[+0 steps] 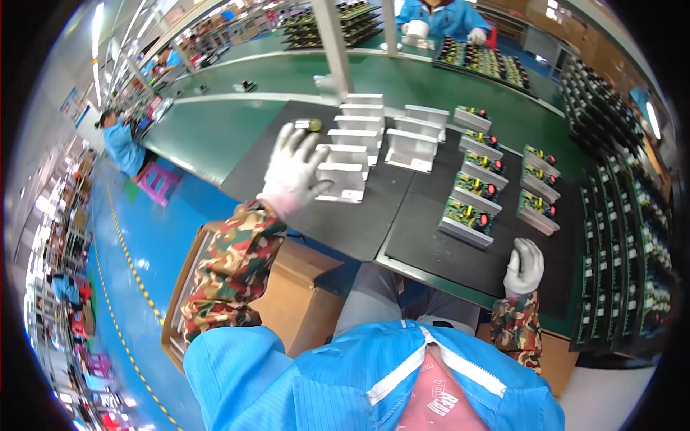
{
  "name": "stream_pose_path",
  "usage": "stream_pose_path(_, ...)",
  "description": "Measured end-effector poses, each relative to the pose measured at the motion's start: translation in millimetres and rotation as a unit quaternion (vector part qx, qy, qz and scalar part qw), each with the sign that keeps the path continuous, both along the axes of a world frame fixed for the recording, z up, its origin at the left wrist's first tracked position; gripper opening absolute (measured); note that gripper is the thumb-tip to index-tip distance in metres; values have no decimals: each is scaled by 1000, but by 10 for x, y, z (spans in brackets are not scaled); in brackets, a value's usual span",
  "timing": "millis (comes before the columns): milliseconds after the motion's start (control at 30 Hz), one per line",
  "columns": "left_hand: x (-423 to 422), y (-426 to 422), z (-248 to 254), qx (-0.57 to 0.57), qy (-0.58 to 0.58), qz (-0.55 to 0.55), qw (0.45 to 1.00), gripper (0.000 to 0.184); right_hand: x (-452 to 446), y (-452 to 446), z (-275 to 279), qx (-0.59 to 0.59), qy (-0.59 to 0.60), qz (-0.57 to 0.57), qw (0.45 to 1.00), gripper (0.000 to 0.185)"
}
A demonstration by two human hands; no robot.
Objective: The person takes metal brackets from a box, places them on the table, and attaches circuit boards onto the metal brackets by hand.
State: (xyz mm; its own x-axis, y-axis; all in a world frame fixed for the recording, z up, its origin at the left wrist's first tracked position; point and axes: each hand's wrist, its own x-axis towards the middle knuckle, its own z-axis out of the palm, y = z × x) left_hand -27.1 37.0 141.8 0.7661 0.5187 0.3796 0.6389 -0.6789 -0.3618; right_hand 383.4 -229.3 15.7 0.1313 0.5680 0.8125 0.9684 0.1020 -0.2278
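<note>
The left hand (291,169) is over the left part of the black mat (352,241) on the desk (190,140), with the nearest white bracket (339,184) to its right. The bracket's long axis runs left to right, roughly crosswise to the fingers, and its left end lies just beside the thumb. This hand is much the nearer of the two. It is gloved and holds nothing: the palm faces down, the fingers are spread and point away from the body, and the thumb sticks out toward the bracket. The forearm, in a camouflage sleeve (237,262), reaches forward from the lower left.

More white brackets stand upright behind that one in a row going away, with a second, shorter row (411,151) to the right. A small yellow-green roll (307,125) lies just beyond the left fingertips.

The right hand (525,266), also gloved, is low at the near right side of the desk, well apart from the white brackets, its fingers loosely bent. Its palm is turned from view, so I cannot tell whether it holds anything. Nearest to it are the front circuit boards (467,217) of two rows, each board set in a pale metal holder.
</note>
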Motion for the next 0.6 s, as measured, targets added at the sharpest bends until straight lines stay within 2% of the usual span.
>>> stream_pose_path(100, -689, -251, 59, 61, -91, 53, 993, 63, -32, -8, 14, -12, 10, -11, 1000, 21)
stream_pose_path(167, -1272, -422, -18, 77, -119, 136, 981, 60, -30, 4, -4, -21, 6, -10, 1000, 21)
stream_pose_path(267, -2210, -667, -427, 64, -134, 289, 946, 61, -58, 13, 6, -14, 11, 10, 1000, 22)
stream_pose_path(300, -2289, -871, -440, 53, -123, 311, 941, 62, -63, 16, 35, -8, 8, 16, 1000, 22)
stream_pose_path(367, -2672, -976, -883, 67, -110, 323, 938, 58, -44, 19, 40, 1, -4, 19, 1000, 22)
stream_pose_path(433, -2671, -1164, -1301, 11, -153, 324, 934, 60, -61, -9, 102, -9, -14, 2, 1000, 22)
stream_pose_path(500, -2579, -1309, -1792, -68, -159, 387, 906, 67, -30, -6, 79, 4, -22, 9, 1000, 23)
stream_pose_path(533, -2439, -1392, -2008, -105, -199, 393, 892, 69, -40, -17, 86, 9, -25, 4, 1000, 22)
stream_pose_path(567, -2323, -1429, -2214, -125, -202, 381, 894, 68, -42, -17, 88, 14, -29, 0, 999, 21)
stream_pose_path(600, -2217, -1440, -2369, -190, -184, 406, 875, 68, -33, -10, 83, 24, -26, 0, 999, 21)
